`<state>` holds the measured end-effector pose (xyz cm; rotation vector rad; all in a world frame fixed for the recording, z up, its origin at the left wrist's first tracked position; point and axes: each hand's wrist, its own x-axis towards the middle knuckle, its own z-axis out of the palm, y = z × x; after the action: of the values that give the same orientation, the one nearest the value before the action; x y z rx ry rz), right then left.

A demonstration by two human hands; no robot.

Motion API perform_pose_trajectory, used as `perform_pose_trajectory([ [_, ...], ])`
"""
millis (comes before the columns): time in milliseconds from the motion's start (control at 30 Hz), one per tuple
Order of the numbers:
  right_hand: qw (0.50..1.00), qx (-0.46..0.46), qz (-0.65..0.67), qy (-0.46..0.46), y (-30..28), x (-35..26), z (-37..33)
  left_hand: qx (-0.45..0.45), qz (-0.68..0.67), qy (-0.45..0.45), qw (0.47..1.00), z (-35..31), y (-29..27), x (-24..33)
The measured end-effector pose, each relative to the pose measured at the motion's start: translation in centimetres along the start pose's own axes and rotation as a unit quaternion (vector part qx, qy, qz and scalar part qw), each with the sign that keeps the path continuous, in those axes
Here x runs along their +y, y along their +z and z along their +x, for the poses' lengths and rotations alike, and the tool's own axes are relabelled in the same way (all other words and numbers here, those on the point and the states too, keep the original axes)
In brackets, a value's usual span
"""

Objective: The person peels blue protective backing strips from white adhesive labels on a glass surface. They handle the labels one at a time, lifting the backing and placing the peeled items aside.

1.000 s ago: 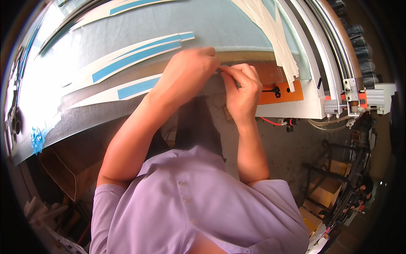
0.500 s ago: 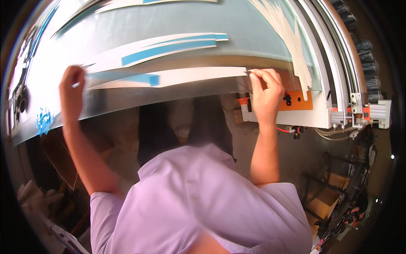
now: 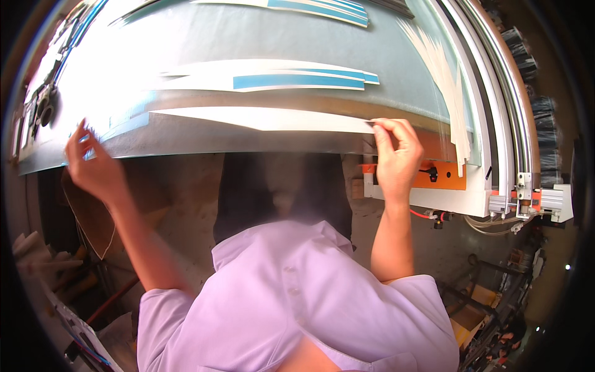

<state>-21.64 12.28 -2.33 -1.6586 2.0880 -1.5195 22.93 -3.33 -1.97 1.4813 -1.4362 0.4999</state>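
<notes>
The right hand (image 3: 398, 156) pinches a bare-looking white strip (image 3: 266, 118), blue-faced strips (image 3: 297, 81) beyond its fingers are still covered, and I cannot tell whether the left hand (image 3: 96, 173) holds blue film (image 3: 130, 126).

Checked: white strip (image 3: 266, 119) and blue film (image 3: 129, 124)

Found the white strip long and slender, tapering to a point at left, broadest near mid-length. Shows plain white on the upward face. Extends crosswise over the near side of the table (image 3: 211, 137); unclear whether resting or raised. Pinched at the right end between thumb and fingers of the right hand (image 3: 400, 149).

Found the blue film pale and blurred, between the strip's left tip and the left hand (image 3: 96, 164). Cannot confirm whether held.
</notes>
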Motion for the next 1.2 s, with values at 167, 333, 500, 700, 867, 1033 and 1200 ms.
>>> perform_pose_trajectory([
  [167, 0.999, -0.014, 0.043, 0.001, 0.5, -0.7, 0.7, -0.332, -0.254, 0.194, 0.887, -5.8, 1.7, 19.7],
  [333, 0.998, 0.036, 0.043, 0.037, 0.9, 1.0, 1.9, -0.413, -0.263, 0.303, 0.818, -6.9, 5.2, 26.8],
  [500, 0.998, 0.035, -0.008, 0.044, 0.7, 1.4, 2.4, -0.479, -0.285, 0.302, 0.774, -7.7, 3.4, 26.6],
  [700, 0.992, 0.037, -0.101, -0.066, 1.9, 1.8, 2.4, -0.477, -0.282, 0.312, 0.772, -7.7, 3.1, 26.5],
  [867, 0.989, 0.06, -0.101, -0.085, 2.1, 2.1, 2.7, -0.474, -0.284, 0.314, 0.772, -7.7, 3.3, 26.6],
  [1033, 0.993, 0.02, -0.082, -0.081, 2.1, 1.9, 2.8, -0.474, -0.287, 0.312, 0.772, -7.8, 3.6, 26.5],
  [1200, 0.991, 0.039, -0.104, -0.071, 2.1, 2.0, 3.1, -0.476, -0.289, 0.307, 0.772, -7.6, 3.4, 26.6],
])
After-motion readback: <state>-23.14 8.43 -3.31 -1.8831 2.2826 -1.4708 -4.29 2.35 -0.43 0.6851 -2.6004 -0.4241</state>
